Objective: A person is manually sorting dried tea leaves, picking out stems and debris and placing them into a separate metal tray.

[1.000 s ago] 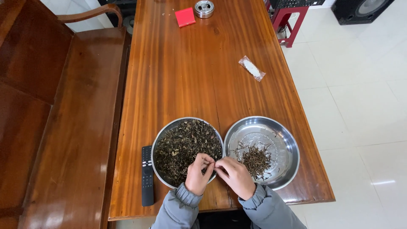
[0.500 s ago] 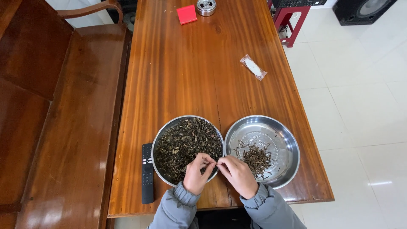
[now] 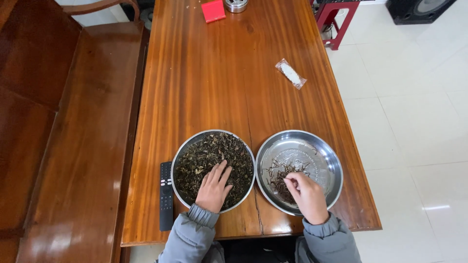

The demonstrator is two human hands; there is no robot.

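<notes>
Steel pans, hands now parted, left hand [image 3: 213, 187] flat on leaves [image 3: 209, 156], right hand [image 3: 306, 195] seemingly pinching stems [image 3: 278, 181]

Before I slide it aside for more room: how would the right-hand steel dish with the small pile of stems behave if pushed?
The steel dish looks thin and nearly empty, so probably light. On the polished table it would likely slide easily. Its loose stems may scatter.

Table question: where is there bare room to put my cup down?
The long wooden table is bare between the red flat box and the two round metal pans. The clear wrapped packet borders that patch on the right. The near edge is crowded: pans, black remote control, left hand, right hand.
</notes>
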